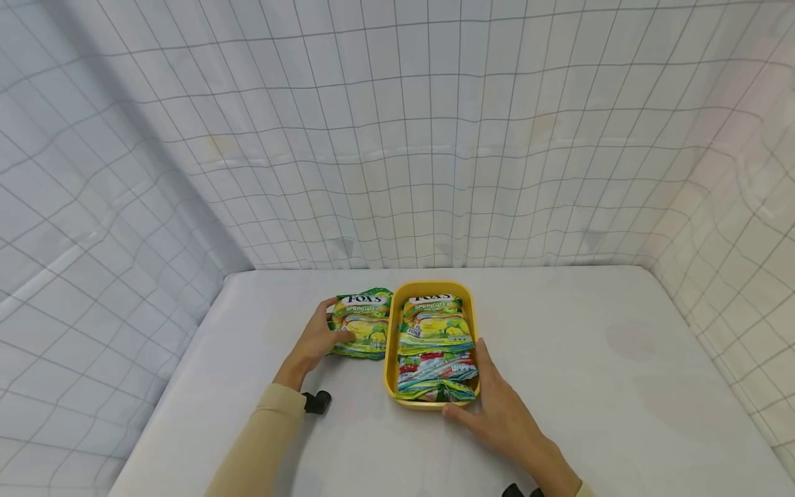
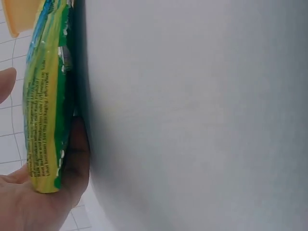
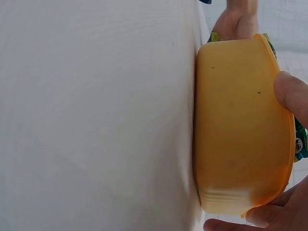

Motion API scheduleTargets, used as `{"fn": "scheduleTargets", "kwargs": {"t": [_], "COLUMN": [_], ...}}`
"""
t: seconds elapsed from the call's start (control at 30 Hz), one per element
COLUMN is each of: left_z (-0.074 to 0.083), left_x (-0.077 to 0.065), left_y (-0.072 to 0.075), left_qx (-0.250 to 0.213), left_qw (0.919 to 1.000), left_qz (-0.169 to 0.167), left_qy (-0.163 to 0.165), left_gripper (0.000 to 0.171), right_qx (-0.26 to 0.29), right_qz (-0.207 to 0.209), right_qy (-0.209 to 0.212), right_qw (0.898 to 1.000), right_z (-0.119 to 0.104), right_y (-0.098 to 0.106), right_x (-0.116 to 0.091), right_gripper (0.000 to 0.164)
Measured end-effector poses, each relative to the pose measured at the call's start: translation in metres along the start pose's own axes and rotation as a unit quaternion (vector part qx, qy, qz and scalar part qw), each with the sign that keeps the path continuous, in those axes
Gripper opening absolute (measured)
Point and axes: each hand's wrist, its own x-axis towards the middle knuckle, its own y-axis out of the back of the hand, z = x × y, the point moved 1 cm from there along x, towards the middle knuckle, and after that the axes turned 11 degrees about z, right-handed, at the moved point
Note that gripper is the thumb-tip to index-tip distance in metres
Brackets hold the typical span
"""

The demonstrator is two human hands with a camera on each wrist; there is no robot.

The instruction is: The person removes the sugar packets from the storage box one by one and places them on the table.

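A sleeve (image 1: 253, 445) leads to the left hand (image 1: 318, 342), pinching a packet (image 1: 365, 323) at the tray's (image 1: 435, 286) nine o'clock. The right hand (image 1: 498, 408), spread, should steady four o'clock.

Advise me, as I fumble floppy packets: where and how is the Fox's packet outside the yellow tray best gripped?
Probably by its left edge, from the left, pinching above and below: the Fox's packet is face up and roughly level, with the yellow tray close on its right.

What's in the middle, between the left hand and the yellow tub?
A green Fox's Spring Tea packet, held by the left hand, lies there beside the yellow tub; the head view shows it.
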Motion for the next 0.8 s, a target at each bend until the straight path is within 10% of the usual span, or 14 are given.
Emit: {"fn": "scheduleTargets", "kwargs": {"t": [0.8], "left_z": [0.025], "left_x": [-0.012], "left_y": [0.018], "left_qx": [-0.081], "left_qw": [0.9943], "left_qz": [0.065], "left_qy": [0.022], "left_gripper": [0.084], "right_qx": [0.001], "right_qz": [0.001], "right_qy": [0.01], "right_qw": [1.0], "right_z": [0.002], "right_y": [-0.001], "right_x": [0.001], "right_gripper": [0.13]}}
